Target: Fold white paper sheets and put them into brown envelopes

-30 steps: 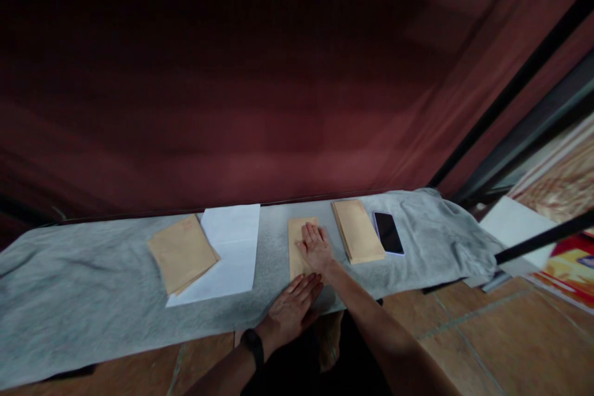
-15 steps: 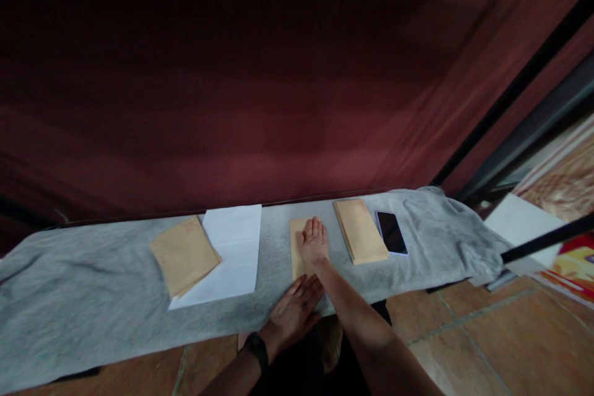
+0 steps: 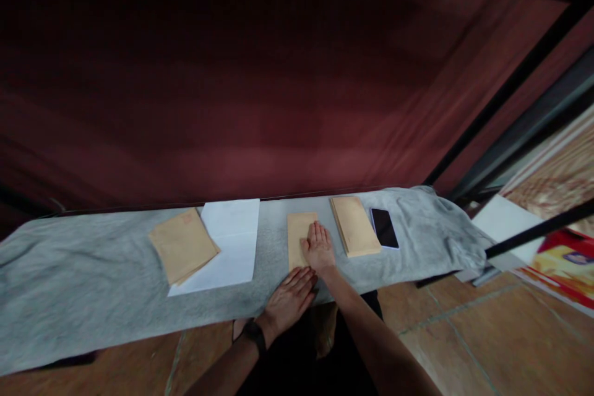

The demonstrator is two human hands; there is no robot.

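Observation:
A brown paper envelope (image 3: 297, 236) lies flat on the grey cloth in front of me, partly covered by both hands. My right hand (image 3: 319, 247) rests palm down on its right side, fingers stretched out and pointing away from me. Across the envelope's near end lies my left hand (image 3: 291, 297), also flat with fingers extended; a dark band circles that wrist. To the right of the hands sits a neat stack of brown envelopes (image 3: 356, 227). On the left, a few fanned brown envelopes (image 3: 182, 244) overlap white paper (image 3: 237, 241).
A phone (image 3: 385, 228) with a dark screen lies right of the stack. Grey cloth (image 3: 93, 278) covers the long narrow bench. Behind it hangs a dark red curtain (image 3: 278, 105). A black bar (image 3: 533, 232) and a white box (image 3: 508, 226) stand at the right, above the tiled floor.
My right hand has slid toward the envelope's right edge and slightly nearer, baring more of its far end. My left hand stays at the near end. The view has shifted slightly.

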